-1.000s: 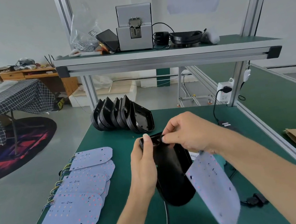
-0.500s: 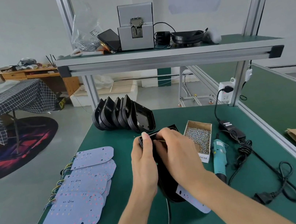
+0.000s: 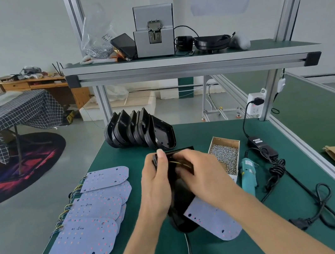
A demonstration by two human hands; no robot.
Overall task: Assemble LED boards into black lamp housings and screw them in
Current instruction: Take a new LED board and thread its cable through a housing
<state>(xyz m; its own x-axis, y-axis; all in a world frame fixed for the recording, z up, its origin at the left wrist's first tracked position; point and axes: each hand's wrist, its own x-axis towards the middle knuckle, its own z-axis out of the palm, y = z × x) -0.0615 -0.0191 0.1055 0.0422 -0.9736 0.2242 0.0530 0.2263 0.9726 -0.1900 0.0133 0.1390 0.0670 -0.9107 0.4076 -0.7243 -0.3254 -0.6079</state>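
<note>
The left hand (image 3: 157,188) grips the left rim of a glossy black lamp housing (image 3: 180,194), thumb laid up along its upper edge, holding the moulded shell tilted above the green matte bench top (image 3: 196,135). The right hand (image 3: 202,176) has its fingers curled over the top of the same housing, pinching at thin yellowish wires (image 3: 178,162) near the rim; exactly what the fingertips clasp is hidden. One pale lilac LED board (image 3: 214,221), flat, thin and round-cornered, dotted with small red and dark spots, sticks out below the right wrist, partly tucked under the housing's lower edge and slanting toward the near bench edge. To the left lies an overlapping stack of LED boards (image 3: 93,220) of the same cut, at least four visible, with twisted coloured leads at their left ends; the stack reaches close to the left and near edges of the bench. Behind the hands stands a row of empty housings (image 3: 139,131), about five, leaning on one another near the far edge. Right of the hands, an open cardboard box of screws (image 3: 225,155) full of small bright metal screws sits just beside a teal electric screwdriver (image 3: 248,174) lying lengthwise. Further right a black power adapter (image 3: 259,142) and its coiled cable (image 3: 317,202) sprawl toward the aluminium side rail, with bare green mat between them and the near edge
</note>
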